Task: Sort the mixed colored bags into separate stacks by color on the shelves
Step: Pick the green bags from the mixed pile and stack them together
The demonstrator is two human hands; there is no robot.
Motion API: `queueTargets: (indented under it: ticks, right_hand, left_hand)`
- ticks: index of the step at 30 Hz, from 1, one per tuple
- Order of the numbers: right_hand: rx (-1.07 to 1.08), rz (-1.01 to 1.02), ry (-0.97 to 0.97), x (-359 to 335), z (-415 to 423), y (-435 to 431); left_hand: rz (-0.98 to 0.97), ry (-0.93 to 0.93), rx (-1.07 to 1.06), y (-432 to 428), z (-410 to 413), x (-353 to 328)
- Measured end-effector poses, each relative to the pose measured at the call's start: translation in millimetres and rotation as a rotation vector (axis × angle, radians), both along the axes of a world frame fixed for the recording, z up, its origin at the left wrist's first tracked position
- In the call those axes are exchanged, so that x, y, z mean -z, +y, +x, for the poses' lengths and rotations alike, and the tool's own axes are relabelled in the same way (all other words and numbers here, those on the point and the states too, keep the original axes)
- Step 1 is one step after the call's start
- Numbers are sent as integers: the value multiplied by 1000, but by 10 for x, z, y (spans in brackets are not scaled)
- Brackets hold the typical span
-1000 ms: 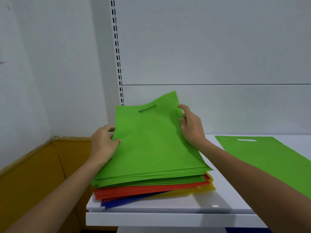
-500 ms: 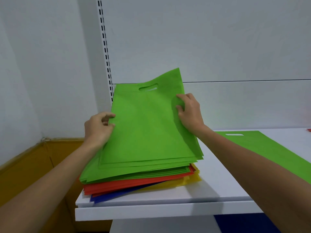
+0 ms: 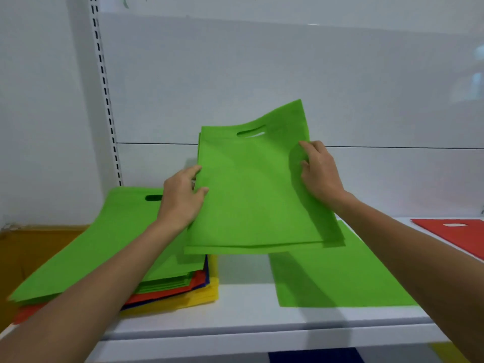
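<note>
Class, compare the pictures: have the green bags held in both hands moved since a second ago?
Yes. The held green bags lifted off the mixed stack and shifted right, toward the single green bag lying on the shelf.

A white shelf [image 3: 262, 323] is projecting from a white back panel [image 3: 235, 74], which a thin dark seam [image 3: 157, 143] is crossing horizontally. A slotted upright [image 3: 104, 87] (black slots in one column) is running up the panel's left edge, bordering a plain white wall [image 3: 39, 113]. An ochre-brown surface [image 3: 39, 244] is lying lower left; pale reflections [image 3: 478, 74] are glinting upper right.
</note>
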State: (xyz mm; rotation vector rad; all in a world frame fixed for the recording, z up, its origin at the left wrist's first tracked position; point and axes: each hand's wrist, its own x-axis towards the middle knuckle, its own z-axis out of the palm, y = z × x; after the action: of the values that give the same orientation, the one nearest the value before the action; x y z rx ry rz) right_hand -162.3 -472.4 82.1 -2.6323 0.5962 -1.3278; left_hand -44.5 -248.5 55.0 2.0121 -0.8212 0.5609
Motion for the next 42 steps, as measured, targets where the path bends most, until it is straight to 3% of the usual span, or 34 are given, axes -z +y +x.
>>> queueTargets:
  ticks: [7, 15, 26, 35, 38, 42]
  right_hand:
    - [39, 18, 34, 65, -633, -646]
    - [123, 205, 256, 685, -830, -1098]
    - [295, 484, 627, 1333, -876, -1276]
    - [193, 566, 515, 1310, -976, -1317]
    - [262, 477, 471, 1227, -929, -1205]
    - [155, 323, 385, 915, -667, -829]
  left_hand:
    - [50, 33, 49, -719, -518, 141]
    - [92, 278, 78, -1147, -756, 745]
    - [565, 320, -63, -1297, -924, 1211]
    - [567, 337, 41, -1266, -1026, 1055]
    - [476, 236, 33, -1097, -929, 830]
    - [327, 44, 24, -662, -685, 383]
